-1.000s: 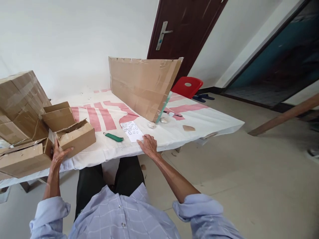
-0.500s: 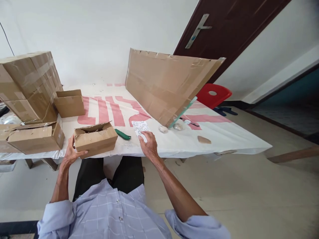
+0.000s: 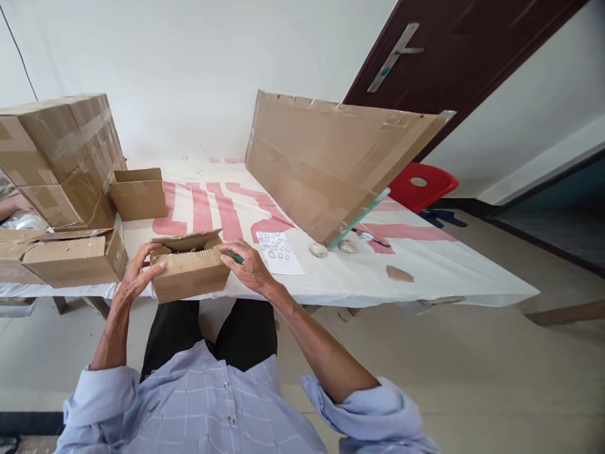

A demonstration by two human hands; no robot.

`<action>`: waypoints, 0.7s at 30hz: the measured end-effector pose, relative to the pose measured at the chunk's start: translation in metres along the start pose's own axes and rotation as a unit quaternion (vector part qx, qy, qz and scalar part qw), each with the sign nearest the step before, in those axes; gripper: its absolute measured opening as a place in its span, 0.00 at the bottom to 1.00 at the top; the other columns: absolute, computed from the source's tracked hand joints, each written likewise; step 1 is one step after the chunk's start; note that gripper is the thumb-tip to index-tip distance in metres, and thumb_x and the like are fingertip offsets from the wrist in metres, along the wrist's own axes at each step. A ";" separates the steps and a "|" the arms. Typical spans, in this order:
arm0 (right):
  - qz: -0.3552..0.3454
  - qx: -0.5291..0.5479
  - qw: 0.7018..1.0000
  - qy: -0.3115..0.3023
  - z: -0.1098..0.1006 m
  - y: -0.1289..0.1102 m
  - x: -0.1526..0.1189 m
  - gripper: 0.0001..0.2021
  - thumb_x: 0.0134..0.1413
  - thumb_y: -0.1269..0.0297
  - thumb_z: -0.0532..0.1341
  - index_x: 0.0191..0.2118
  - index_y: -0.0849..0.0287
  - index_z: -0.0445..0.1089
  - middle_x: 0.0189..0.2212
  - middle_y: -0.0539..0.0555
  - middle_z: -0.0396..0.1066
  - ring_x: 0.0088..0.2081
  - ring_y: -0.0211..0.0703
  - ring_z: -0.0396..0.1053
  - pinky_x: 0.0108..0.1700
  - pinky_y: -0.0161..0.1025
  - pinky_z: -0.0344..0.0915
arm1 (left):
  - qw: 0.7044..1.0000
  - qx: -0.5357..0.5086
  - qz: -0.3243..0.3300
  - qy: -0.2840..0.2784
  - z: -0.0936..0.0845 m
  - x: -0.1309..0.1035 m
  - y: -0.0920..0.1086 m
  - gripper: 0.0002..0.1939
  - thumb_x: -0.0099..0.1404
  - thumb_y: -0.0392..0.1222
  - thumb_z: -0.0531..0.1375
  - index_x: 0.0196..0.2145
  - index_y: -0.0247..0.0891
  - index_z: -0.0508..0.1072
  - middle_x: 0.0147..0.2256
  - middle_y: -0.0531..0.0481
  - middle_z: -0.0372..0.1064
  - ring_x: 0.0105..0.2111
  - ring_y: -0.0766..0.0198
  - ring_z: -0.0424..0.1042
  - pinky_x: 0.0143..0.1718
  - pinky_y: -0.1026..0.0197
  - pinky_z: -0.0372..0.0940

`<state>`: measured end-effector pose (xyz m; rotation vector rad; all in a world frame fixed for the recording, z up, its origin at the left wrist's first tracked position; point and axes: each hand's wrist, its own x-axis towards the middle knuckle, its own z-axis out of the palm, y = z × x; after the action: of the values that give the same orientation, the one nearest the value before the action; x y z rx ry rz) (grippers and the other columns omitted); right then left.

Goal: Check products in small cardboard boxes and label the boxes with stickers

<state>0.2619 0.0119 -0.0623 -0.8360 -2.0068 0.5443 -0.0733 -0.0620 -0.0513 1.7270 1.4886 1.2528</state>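
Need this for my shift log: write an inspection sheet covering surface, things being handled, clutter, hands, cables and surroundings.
Surface: white cover, creased, with pinkish-red markings.
Things handled: open carton near the front edge; green tool, mostly hidden.
Clutter: paper sheet with drawn shapes, two round translucent items, cardboard scrap, large cardboard panel; more boxes at left.
Hands: left hand holds the carton's left end; right hand is at its right end, partly hiding the tool; its grip is unclear.
Cables: thin dark line on the wall, possibly a cable.
Surroundings: dark red door, red chair.
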 end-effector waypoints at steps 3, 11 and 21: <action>0.007 -0.016 1.000 -0.013 -0.001 -0.001 0.004 0.13 0.65 0.59 0.66 0.52 0.50 0.79 0.50 0.56 0.79 0.53 0.53 0.75 0.58 0.52 0.73 | 1.000 0.006 -0.009 -0.017 -0.002 0.000 0.003 0.46 0.57 0.61 0.73 0.69 0.48 0.69 0.70 0.41 0.64 0.69 0.36 0.64 0.63 0.40 0.69; 0.039 -0.003 0.999 -0.007 -0.015 -0.015 0.004 0.15 0.59 0.58 0.70 0.51 0.51 0.79 0.48 0.54 0.80 0.47 0.50 0.76 0.51 0.48 0.74 | 0.995 -0.050 -0.020 -0.083 -0.014 -0.006 0.007 0.58 0.54 0.72 0.72 0.74 0.44 0.63 0.74 0.39 0.56 0.73 0.29 0.55 0.69 0.35 0.62; 0.027 0.021 0.994 -0.101 -0.028 -0.057 0.020 0.03 0.60 0.63 0.66 0.37 0.56 0.77 0.37 0.53 0.79 0.40 0.46 0.76 0.44 0.43 0.71 | 0.996 0.005 -0.045 -0.070 -0.009 -0.011 0.022 0.38 0.65 0.66 0.65 0.68 0.50 0.71 0.71 0.43 0.62 0.72 0.39 0.60 0.67 0.39 0.67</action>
<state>0.2573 -0.0102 0.0002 -0.8405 -2.1520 0.7240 -0.0705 -0.0792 -0.0315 1.6977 1.4746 1.0573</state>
